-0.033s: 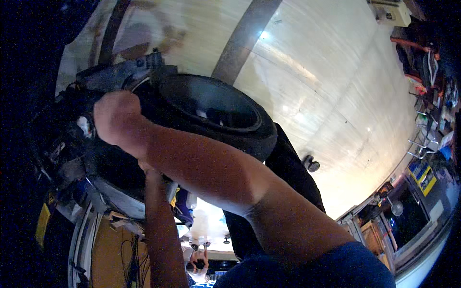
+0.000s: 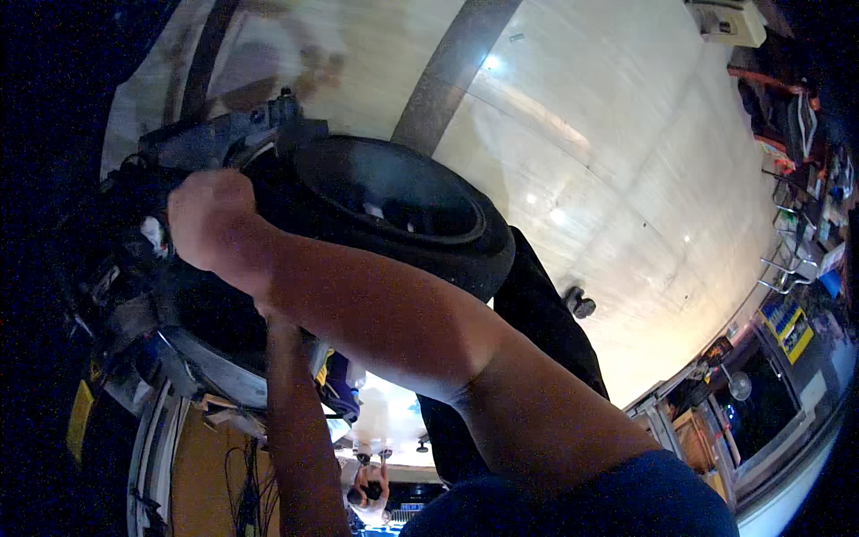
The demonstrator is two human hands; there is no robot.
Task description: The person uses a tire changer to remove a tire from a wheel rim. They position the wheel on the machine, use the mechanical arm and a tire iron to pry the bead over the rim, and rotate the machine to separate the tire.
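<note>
My right arm reaches across from the lower right and ends in a closed right hand (image 2: pixel 213 219), seen from its back over the dark machinery at left. Whatever the fingers grip is hidden. From the lower edge rises my left forearm (image 2: pixel 302 438); it passes beneath the right wrist, and my left hand is hidden there. Just right of the fist lies a black tyre (image 2: pixel 497 255), tilted, with a dark round opening. Behind the hand, a dark mechanical part (image 2: pixel 210 134) with a knob adjoins the tyre. A small white piece (image 2: pixel 154 234) shows left of the fist.
Pale floor (image 2: pixel 608 179) with a dark strip (image 2: pixel 438 89) spreads beyond the tyre. A small black object (image 2: pixel 580 302) lies on it. Cluttered shelves and a yellow-edged box (image 2: pixel 787 331) line the right. Cables (image 2: pixel 246 483) hang lower left. Another person (image 2: pixel 369 503) is far off at the bottom.
My right fist and wrist have shifted very slightly left. The tyre and surroundings look nearly the same.
</note>
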